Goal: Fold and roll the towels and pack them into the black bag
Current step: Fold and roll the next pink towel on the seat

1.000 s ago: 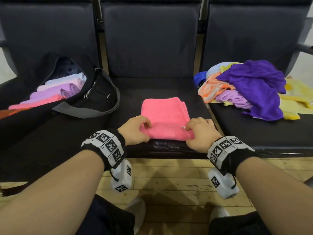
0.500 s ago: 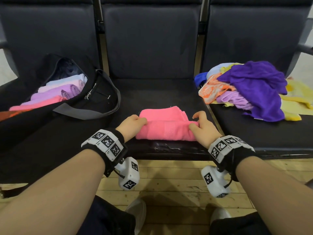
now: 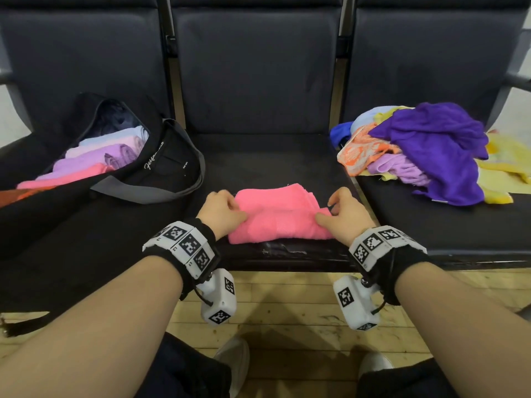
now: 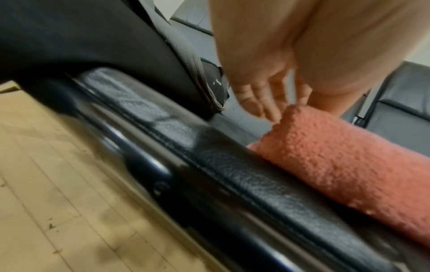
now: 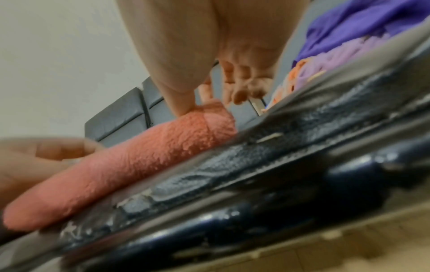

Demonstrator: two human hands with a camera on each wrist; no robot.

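A pink towel lies on the middle seat near its front edge, its near half rolled and a short flat part behind. My left hand holds the roll's left end, fingers over the top and thumb in front. My right hand pinches the right end with thumb and forefinger, the other fingers lifted. The left wrist view shows the towel with the left hand at its end. In the right wrist view my right hand has its thumb on the roll. The black bag lies open on the left seat.
Several rolled towels, pink, lilac and pale blue, lie side by side in the bag. A loose pile of towels, purple on top, with orange, yellow and blue, covers the right seat. A wooden floor and my shoes show below the seats.
The towel lay folded flat a second ago. Both hands have rolled its near edge away from me, so the roll is thicker and the flat part behind is shorter.
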